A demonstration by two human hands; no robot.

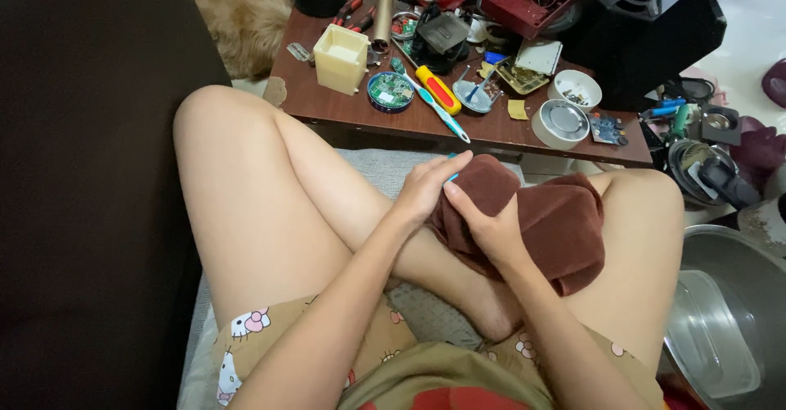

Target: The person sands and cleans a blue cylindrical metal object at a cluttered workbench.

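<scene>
Left hand at centre, fingers curled over brown cloth and small blue-edged item, mostly hidden. Right hand at 4 o'clock of left, fingers closed on cloth fold. Cloth lies on lap, touching both hands. Wiping looks mid-way; item wrapped, not yet set down. Low table at 12 o'clock: toothbrush, screwdriver, round tin.

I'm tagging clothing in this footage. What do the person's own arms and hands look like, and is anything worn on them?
Both arms are bare to the frame's edge: no sleeves, gloves, watch or bracelets. The left hand and right hand show no rings, as far as visible.
</scene>
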